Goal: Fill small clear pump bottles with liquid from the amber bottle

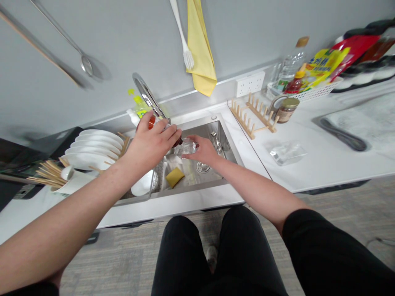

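Note:
My left hand [156, 137] is closed around a bottle [151, 122] with an orange-red part showing; most of it is hidden behind the fingers. It is tilted, and its dark end points right, close to a clear container [186, 146]. That see-through container is gripped by my right hand [204, 150] between thumb and fingers, above the steel sink [191, 181]. I cannot tell whether anything is flowing between the two. A yellow sponge [175, 177] lies in the sink below my hands, left of the drain [203, 167].
A curved faucet [145, 90] rises behind my left hand. Stacked white plates [95, 148] and a holder of chopsticks [51, 174] stand left. To the right are a wooden rack [256, 115], a lidded jar [287, 109], another clear container [286, 153] and a basket [317, 91] of bottles and packets.

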Tool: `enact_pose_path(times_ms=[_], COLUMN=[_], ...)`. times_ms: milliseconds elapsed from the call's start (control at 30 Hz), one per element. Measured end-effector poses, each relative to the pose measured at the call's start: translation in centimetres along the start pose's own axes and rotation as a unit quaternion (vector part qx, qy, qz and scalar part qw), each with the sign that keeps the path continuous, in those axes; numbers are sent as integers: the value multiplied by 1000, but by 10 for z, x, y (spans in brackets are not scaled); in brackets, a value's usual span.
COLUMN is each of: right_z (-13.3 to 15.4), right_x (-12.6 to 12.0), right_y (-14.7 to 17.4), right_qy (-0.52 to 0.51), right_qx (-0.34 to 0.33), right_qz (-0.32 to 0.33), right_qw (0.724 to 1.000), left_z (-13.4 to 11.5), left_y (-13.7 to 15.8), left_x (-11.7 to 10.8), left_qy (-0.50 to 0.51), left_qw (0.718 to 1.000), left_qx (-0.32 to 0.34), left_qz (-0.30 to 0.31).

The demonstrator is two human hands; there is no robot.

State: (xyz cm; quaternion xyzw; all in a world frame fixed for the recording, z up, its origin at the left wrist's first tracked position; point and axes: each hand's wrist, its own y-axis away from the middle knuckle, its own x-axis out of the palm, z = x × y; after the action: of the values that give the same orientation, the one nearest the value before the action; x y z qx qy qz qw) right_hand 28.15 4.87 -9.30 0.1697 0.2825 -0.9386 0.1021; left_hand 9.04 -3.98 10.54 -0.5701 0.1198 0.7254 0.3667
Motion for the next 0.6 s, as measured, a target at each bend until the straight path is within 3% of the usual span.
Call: enact_pose_path(times_ms=[600], right_z=[1], right_x=[-2], right_y=[0], right_qy=[-6], right_qx=[-3], right_qz=[0], right_qw=[1000], left_z=[-1], left_y=[-3], left_x=[-2], left_qy=[-12], left_qw=[1000], left_qx=[19], left_qz=[0])
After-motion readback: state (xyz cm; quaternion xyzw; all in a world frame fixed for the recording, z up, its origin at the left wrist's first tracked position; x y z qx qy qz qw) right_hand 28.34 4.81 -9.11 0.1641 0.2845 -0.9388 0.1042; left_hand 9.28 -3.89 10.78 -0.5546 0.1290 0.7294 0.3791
